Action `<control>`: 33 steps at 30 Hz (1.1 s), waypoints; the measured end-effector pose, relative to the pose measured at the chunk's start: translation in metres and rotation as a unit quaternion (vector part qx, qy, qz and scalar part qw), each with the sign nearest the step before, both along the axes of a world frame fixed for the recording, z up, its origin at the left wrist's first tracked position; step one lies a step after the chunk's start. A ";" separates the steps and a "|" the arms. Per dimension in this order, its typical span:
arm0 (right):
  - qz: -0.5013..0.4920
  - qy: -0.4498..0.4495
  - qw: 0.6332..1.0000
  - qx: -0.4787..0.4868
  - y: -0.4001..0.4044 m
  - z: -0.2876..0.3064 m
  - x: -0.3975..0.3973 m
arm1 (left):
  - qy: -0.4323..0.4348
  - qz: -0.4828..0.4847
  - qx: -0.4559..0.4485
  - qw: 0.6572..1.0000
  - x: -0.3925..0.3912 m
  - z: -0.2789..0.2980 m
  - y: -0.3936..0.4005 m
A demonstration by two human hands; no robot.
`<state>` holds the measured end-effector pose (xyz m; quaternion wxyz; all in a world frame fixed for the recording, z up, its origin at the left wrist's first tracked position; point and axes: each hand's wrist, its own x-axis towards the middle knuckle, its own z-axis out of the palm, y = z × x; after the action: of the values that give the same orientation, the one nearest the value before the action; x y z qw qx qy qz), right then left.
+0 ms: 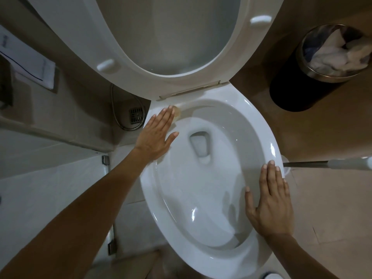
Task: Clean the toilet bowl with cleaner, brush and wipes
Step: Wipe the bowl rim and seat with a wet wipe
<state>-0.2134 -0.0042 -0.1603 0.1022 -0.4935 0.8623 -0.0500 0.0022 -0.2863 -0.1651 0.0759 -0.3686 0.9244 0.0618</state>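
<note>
The white toilet bowl (259,125) fills the middle of the head view, with its seat and lid (128,49) raised. My left hand (156,135) lies flat on the rim's far left part, fingers straight, pressing a small yellowish wipe or sponge (177,114) that peeks out past the fingertips. My right hand (270,202) rests flat on the rim's right side with straight fingers and holds nothing. A brush handle (326,163), grey metal with a white grip, sticks out just past the right rim, beyond my right fingertips. Its brush head is hidden.
A dark waste bin (302,91) with a metal rim, filled with crumpled white paper, stands at the upper right. A floor drain (136,115) and a metal hose (118,117) lie left of the bowl. A white step or ledge runs along the left.
</note>
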 end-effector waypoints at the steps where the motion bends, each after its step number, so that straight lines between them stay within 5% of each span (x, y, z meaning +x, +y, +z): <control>1: 0.000 0.000 1.000 0.001 0.000 0.000 0.000 | -0.003 -0.005 0.006 1.000 0.006 0.002 0.002; 12: -0.007 -0.006 1.000 0.000 0.001 -0.002 0.000 | -0.113 -0.150 -0.067 0.980 -0.029 0.017 -0.036; 20: -0.009 -0.015 1.000 0.005 0.003 -0.004 0.000 | -0.207 -0.158 -0.086 0.962 -0.016 0.033 -0.028; 33: -0.010 -0.011 1.000 -0.005 0.002 -0.005 0.000 | -0.338 -0.277 -0.203 0.876 -0.077 0.045 -0.041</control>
<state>-0.2134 -0.0020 -0.1649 0.1085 -0.4851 0.8656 -0.0609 -0.0743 -0.3273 -0.1204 0.3216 -0.1034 0.8989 -0.2791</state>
